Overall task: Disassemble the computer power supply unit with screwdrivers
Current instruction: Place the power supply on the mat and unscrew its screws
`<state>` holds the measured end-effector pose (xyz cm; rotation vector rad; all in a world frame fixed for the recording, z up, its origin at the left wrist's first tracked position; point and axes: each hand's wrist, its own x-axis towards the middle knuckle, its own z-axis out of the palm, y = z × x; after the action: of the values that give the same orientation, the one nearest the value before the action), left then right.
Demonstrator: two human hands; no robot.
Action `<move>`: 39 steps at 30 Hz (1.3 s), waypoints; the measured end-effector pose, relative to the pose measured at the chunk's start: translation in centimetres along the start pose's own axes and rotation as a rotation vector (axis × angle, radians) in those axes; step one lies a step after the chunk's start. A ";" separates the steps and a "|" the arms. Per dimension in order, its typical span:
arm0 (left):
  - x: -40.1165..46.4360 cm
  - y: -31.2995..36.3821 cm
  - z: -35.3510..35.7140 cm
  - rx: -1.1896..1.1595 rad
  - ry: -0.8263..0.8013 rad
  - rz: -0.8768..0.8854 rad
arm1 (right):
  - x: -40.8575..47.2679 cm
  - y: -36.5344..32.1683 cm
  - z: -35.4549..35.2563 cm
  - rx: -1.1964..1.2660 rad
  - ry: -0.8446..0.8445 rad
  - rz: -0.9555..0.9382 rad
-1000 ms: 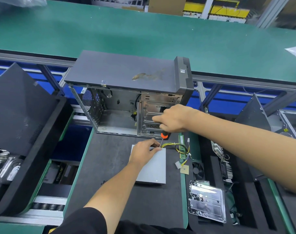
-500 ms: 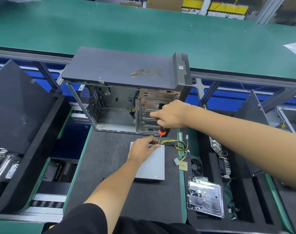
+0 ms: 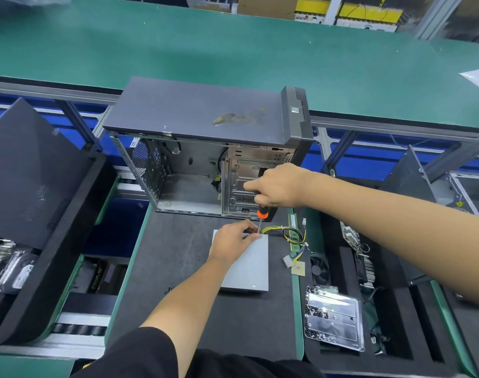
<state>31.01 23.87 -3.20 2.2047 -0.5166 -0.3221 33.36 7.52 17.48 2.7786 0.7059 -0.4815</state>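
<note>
The grey power supply unit (image 3: 246,264) lies flat on the dark mat (image 3: 178,255) under the left hand (image 3: 231,240), whose curled fingers pinch its far edge. Above it, the right hand (image 3: 278,186) grips the orange-handled screwdriver (image 3: 261,214) — tip down at that edge.

head cam | looks forward-down | close over workbench (image 3: 178,268) | single view
</note>
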 end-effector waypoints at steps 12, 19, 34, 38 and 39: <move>0.0 -0.1 0.1 -0.004 -0.005 -0.007 | 0.3 0.1 -0.1 0.101 -0.027 -0.035; -0.1 -0.1 0.1 -0.027 -0.007 -0.033 | 0.6 -0.5 -0.5 0.123 -0.033 -0.074; 0.0 -0.1 0.1 0.000 -0.008 -0.011 | 0.5 -0.1 -0.5 -0.025 -0.038 -0.060; 0.1 -0.1 0.1 -0.004 -0.009 -0.003 | 0.1 -0.2 -0.5 0.263 -0.036 -0.151; 0.0 -0.1 0.1 -0.002 -0.009 -0.001 | 0.1 -0.2 -0.5 0.285 -0.050 -0.153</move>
<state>31.05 23.88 -3.37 2.2030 -0.5198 -0.3332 33.42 7.91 17.89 2.9731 0.9066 -0.7314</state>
